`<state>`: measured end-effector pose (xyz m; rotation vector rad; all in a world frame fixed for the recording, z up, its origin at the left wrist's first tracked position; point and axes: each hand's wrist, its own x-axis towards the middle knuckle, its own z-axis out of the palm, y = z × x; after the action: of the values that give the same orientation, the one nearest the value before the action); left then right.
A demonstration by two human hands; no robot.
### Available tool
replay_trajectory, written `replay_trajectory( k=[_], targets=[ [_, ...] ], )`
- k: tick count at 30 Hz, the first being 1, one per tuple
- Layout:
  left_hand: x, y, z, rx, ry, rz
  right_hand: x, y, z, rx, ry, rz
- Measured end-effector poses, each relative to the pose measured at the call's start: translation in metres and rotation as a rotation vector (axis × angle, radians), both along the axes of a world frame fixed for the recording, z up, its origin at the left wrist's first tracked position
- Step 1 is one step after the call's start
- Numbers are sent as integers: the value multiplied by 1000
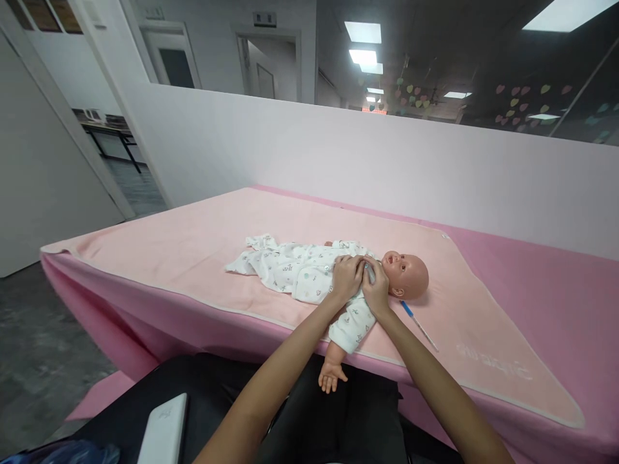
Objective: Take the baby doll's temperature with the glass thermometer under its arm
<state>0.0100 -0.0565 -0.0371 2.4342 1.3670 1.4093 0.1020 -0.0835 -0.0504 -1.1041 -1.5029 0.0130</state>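
Observation:
A baby doll [409, 277] lies on its back, dressed in a white printed outfit [309, 267], its head to the right. One of its arms [333, 367] hangs over the table's front edge. My left hand [347, 278] rests on the doll's chest, fingers bent and closed on the front of the outfit. Right beside it, near the neck, my right hand [378, 289] is closed around a small greyish thing [370, 273] that I cannot make out. Both hands touch or nearly touch each other. A thin white stick with a blue end [407, 309] lies by the doll's head.
A peach mat [184, 251] covers most of the table, over a pink cloth [541, 277] that drapes down the front. A low white wall [338, 154] with glass above stands behind. At lower left, a white flat box-like object [163, 428] lies on a black surface.

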Motion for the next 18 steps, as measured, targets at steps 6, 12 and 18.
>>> replay_trajectory(
  k=[6, 12, 18],
  targets=[
    [-3, -1, 1, -26, -44, -21, 0, 1, -3, -4, 37, -37],
    [-2, -2, 3, -43, -30, -11, 0, 0, 0, 49, 38, -43],
    [-2, -2, 4, -40, -21, -13, 1, 1, -3, 60, 33, -28]
  ],
)
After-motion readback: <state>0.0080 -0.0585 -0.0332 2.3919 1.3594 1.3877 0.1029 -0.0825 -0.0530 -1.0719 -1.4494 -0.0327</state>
